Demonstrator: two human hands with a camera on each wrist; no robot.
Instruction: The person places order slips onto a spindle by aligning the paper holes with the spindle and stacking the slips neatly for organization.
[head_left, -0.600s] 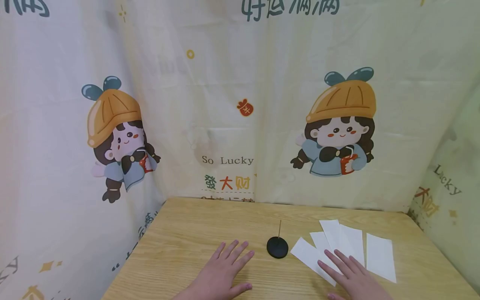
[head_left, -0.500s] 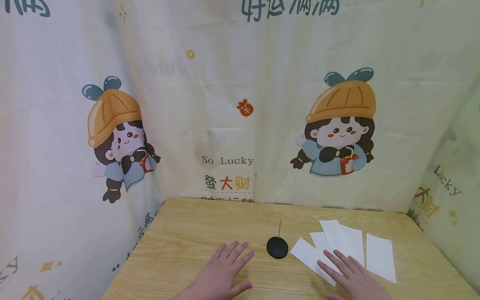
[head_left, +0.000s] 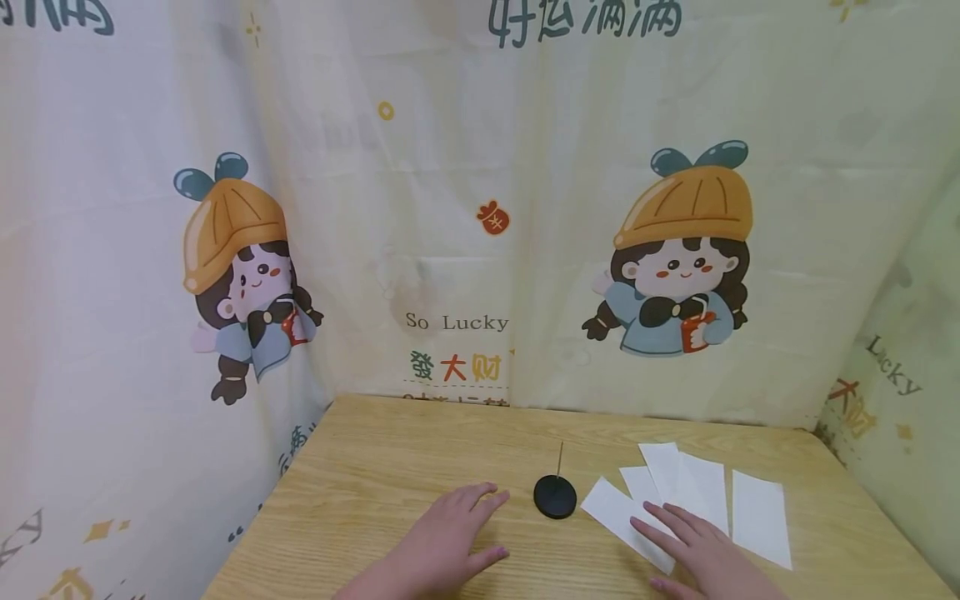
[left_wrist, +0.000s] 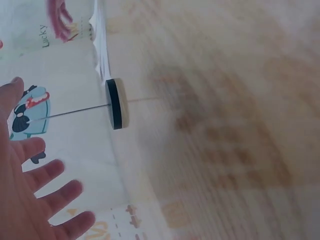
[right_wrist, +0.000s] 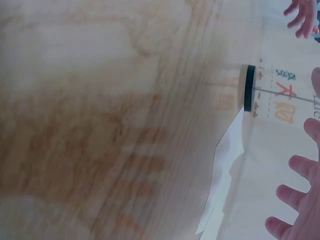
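A bill spike stands upright on the table, a thin pin on a round black base. My left hand is held above the wood to its left, apart from it. Its spread fingers hold nothing in the left wrist view. On the right, my right hand hovers over the near ends of several white paper slips, which it partly hides. Spread fingers with nothing between them show in the right wrist view. Some slips overlap in a fan; one paper slip lies apart at the far right.
The wood-grain table ends at a printed cloth hung along the back and both sides. Both wrist views show blurred dark hand reflections on the tabletop.
My left hand has turned, with its fingers now bent and closer together. The right hand has shifted slightly to the left. The spike and slips lie as before; the head view has tilted a little.
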